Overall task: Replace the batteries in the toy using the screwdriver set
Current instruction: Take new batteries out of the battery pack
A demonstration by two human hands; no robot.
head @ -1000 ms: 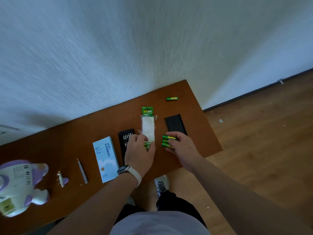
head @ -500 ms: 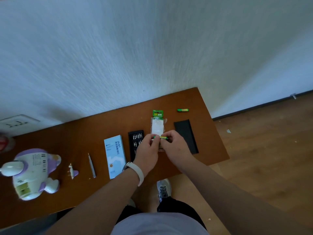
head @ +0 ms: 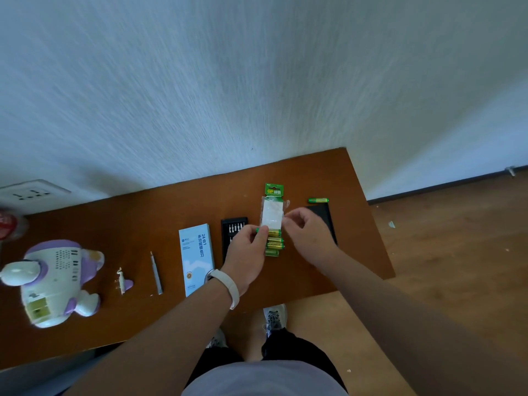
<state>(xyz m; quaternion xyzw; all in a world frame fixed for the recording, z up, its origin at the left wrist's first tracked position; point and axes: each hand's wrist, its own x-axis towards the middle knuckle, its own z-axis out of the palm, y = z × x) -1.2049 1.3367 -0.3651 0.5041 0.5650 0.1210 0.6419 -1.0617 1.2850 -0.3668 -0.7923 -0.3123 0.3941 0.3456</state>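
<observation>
Head view: a person stands at a brown table (head: 114,224) set against a white wall, both hands working right of centre.
Left hand: the left hand (head: 248,247) has thumb and fingers closed on the top cell of a row of green batteries (head: 275,242).
Right hand: the right hand (head: 307,235) seems to pinch the right edge of the battery pack (head: 273,212), thumb and forefinger together on its clear plastic.
Batteries: they lie side by side at the near end of the pack, touching it; one loose battery (head: 318,200) lies apart, far right.
Just changed: a second ago the right hand covered cells lying right of the pack; now those cells sit at the pack's near end, and the right hand has shifted to the wrapper.
Toy: the white and purple toy (head: 54,281) lies far left, well apart from the hands, with a small cover piece (head: 123,282) beside it.
Tools: screwdriver (head: 156,274), blue box (head: 197,258) and bit tray (head: 233,230) lie between toy and pack, untouched.
Meaning: the work is sorting cells at the pack, probably; carrying them to the toy is not yet done.
</observation>
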